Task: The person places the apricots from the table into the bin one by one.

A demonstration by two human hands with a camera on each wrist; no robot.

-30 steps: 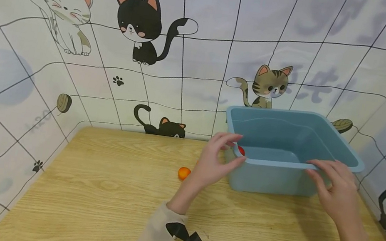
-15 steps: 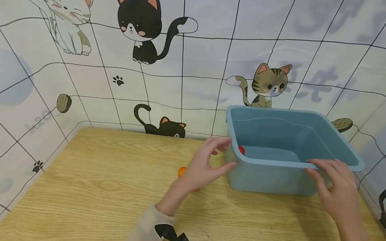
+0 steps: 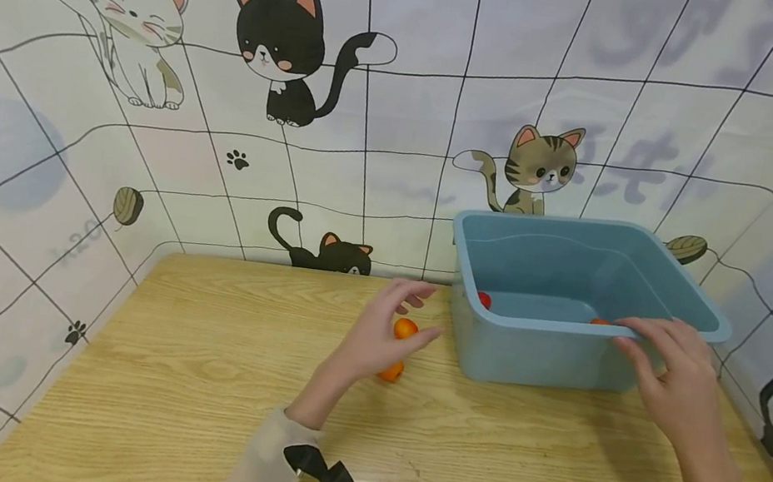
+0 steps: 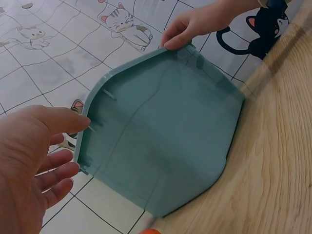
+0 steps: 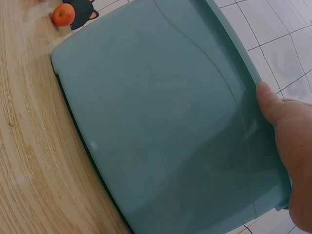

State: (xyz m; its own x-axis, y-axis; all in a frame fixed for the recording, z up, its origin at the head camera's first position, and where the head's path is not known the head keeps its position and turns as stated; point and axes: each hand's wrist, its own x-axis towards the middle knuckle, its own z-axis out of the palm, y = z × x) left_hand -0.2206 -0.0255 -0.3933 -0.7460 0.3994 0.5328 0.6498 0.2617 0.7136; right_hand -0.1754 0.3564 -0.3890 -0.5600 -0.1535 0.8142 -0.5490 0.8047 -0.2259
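A blue plastic tub stands at the back right of the wooden table. My right hand grips its near rim, fingers over the edge and thumb on the outer wall. My left hand hovers just left of the tub with relaxed, spread fingers and holds nothing. Two small orange balls lie on the table by that hand. Inside the tub are a red ball and an orange ball.
Walls papered with cartoon cats close in the table at the back and both sides. The tub sits close to the right wall. One orange ball shows beyond the tub's corner in the right wrist view.
My left hand has drawn back from the tub's left corner, down and to the left. An orange ball now shows inside the tub. My right hand has stayed on the rim.
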